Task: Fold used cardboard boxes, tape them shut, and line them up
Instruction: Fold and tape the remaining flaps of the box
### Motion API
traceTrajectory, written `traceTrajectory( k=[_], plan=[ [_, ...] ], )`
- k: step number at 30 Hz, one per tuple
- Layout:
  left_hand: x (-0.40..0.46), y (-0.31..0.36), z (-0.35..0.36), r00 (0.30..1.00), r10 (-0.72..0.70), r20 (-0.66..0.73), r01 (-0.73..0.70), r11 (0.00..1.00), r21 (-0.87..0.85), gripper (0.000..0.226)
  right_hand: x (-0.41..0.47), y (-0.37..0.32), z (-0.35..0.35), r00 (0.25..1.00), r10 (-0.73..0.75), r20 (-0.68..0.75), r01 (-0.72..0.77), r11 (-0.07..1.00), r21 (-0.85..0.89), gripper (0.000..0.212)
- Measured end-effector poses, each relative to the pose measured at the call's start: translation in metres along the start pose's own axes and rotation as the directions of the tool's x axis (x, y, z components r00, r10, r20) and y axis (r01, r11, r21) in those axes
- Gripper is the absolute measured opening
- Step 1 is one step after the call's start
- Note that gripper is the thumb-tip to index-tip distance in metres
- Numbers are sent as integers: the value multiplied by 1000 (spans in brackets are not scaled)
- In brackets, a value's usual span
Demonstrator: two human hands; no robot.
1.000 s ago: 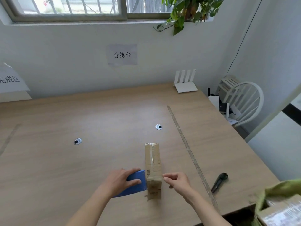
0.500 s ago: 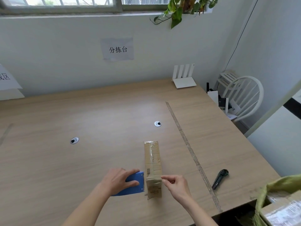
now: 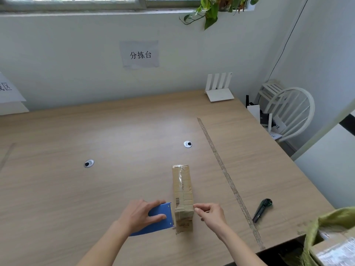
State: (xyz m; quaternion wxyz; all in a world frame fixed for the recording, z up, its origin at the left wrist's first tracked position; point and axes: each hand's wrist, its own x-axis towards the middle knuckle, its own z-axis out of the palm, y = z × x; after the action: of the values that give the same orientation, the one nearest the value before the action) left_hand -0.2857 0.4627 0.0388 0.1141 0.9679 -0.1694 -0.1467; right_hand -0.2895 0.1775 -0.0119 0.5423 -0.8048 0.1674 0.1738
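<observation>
A narrow cardboard box [image 3: 182, 191] stands on the wooden table [image 3: 115, 150], long side pointing away from me, with clear tape along its top. My left hand [image 3: 141, 214] grips a blue tape dispenser [image 3: 160, 217] pressed against the box's near left side. My right hand [image 3: 210, 213] is at the box's near right edge, with thumb and forefinger pinching the tape end against the cardboard.
A green-black utility knife [image 3: 262, 210] lies right of a tape line [image 3: 224, 169] on the table. A green bag with more boxes [image 3: 334, 240] sits at lower right. A white router [image 3: 220, 91], a white chair [image 3: 292, 112] and two cable grommets [image 3: 187, 144] are farther off.
My hands and the box stay in nearly the same place; my right fingers shifted slightly along the box's near right edge.
</observation>
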Motion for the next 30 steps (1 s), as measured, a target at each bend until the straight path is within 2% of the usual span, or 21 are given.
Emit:
traceTrajectory(
  k=[8, 13, 16, 20, 26, 30],
  plan=[
    [11, 1, 10, 1000, -22, 20, 22, 999, 31, 64, 3, 8, 5, 995, -7, -101, 2, 998, -56, 10],
    [16, 1, 14, 1000, -17, 20, 17, 999, 33, 83, 3, 11, 7, 987, -25, -160, 14, 998, -67, 15],
    [17, 3, 14, 1000, -18, 16, 17, 999, 48, 78, 2, 13, 8, 985, -6, -170, -5, 998, -65, 10],
    [19, 3, 14, 1000, -18, 14, 18, 999, 47, 87, 5, 15, 11, 984, 10, -178, -20, 998, -55, 10],
    [21, 3, 10, 998, -51, 38, 48, 996, 69, 68, 14, 18, 14, 989, 101, -104, -103, 995, -10, 16],
    [24, 5, 13, 998, -52, 40, 50, 997, 58, 61, 21, 19, 14, 980, 183, -78, -182, 983, 21, 11]
  ],
)
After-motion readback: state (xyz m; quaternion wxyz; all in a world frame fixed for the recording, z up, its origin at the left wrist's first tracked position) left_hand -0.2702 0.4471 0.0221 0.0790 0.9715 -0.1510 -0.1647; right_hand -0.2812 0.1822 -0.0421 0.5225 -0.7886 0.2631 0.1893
